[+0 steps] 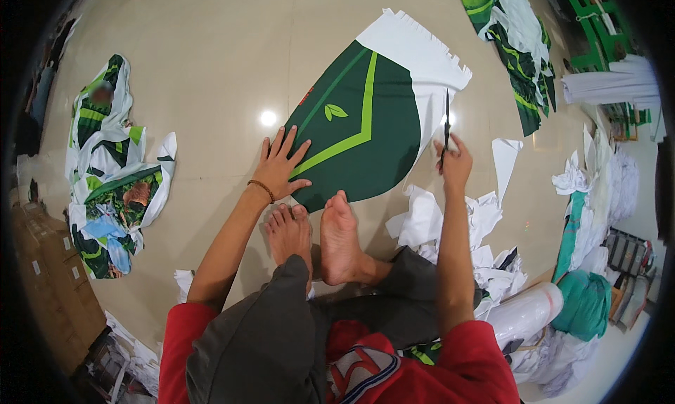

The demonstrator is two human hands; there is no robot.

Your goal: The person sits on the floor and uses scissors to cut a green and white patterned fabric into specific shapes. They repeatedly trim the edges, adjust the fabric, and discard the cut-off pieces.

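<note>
Our left hand (280, 171) splayed flat on dark-green fabric panel (394, 116), spread over tiled floor (211, 74); right hand (453, 154) grips black scissors (447, 112). Panel seems light, limp, slippery; we'd pin white margin (404, 42).

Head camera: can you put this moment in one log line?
left hand: spread at edge of green fabric | right hand: holding black scissors near white border | white scraps: on floor

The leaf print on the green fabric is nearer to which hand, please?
Left. The left hand lies spread at the left edge of the fabric, below and left of the leaf print; the right hand, holding scissors, is farther off, past the fabric's right edge.
</note>
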